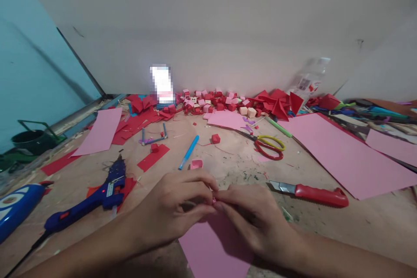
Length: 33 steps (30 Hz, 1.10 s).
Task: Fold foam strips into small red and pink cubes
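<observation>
My left hand and my right hand meet low in the middle of the view, fingertips pinched together on a tiny pink paper piece. Most of that piece is hidden by my fingers. Under my hands lies a pink paper sheet on the work surface. A small folded pink cube sits just beyond my left hand, next to a blue pen.
A blue glue gun lies left of my hands. A red-handled utility knife lies right, red and yellow scissors beyond. Large pink sheets cover the right. Several red and pink paper cubes line the wall.
</observation>
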Each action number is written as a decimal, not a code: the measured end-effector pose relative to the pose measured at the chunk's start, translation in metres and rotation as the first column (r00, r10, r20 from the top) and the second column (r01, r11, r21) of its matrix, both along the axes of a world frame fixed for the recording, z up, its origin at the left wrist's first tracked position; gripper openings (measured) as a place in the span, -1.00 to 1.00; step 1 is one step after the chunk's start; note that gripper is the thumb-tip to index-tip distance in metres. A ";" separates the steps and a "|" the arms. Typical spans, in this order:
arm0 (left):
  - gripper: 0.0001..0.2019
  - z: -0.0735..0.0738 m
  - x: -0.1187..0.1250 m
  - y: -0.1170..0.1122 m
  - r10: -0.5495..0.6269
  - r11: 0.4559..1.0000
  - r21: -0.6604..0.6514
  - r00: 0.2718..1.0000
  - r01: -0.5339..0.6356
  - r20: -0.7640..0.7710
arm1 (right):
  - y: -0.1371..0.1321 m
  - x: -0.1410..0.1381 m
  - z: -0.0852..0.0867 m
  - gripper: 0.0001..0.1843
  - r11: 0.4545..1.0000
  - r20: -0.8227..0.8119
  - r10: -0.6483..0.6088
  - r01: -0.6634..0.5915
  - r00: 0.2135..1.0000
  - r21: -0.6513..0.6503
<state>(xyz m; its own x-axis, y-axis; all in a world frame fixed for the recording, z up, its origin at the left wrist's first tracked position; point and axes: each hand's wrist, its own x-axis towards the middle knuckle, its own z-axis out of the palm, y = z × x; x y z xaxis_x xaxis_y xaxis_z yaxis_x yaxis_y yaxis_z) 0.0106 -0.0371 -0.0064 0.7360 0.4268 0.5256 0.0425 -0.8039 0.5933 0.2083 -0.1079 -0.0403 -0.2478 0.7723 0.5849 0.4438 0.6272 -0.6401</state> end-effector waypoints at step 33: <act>-0.86 0.008 0.002 -0.002 0.140 0.841 -0.523 0.989 -0.142 -0.042 | 0.004 0.005 0.007 -0.82 0.992 -0.077 -0.038 0.028 0.996 -0.122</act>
<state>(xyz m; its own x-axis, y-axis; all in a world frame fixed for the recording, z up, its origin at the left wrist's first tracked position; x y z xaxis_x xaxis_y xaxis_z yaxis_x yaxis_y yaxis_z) 0.0128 -0.0393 0.0017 0.6478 0.7369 0.1931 0.1334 -0.3594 0.9236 0.2133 -0.1039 -0.0329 -0.1774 0.8455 0.5036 0.4079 0.5288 -0.7443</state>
